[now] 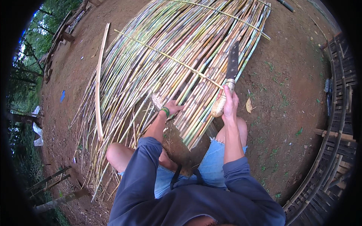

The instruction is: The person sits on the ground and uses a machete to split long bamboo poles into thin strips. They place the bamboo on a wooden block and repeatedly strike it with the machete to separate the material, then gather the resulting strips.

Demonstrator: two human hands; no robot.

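A large mat of long, thin canes (151, 71) in green, yellow and reddish brown lies on the ground before me. Thin cross strips (169, 56) run over it. My right hand (230, 103) is closed round the pale handle of a large knife (232, 60), at the mat's right edge. Its dark blade, with a row of small holes, points away from me over the canes. My left hand (173, 108), with a green band at the wrist, is low on the mat, its fingers closed at the near end of a cane (183, 98). The fingertips are partly hidden.
A long, pale split strip (98, 83) lies along the mat's left side. Loose cane ends spread toward the lower left. At the right stands a woven bamboo structure (339, 150). Brown soil (283, 113) with sparse grass surrounds the mat. A blue scrap (62, 96) lies at the left.
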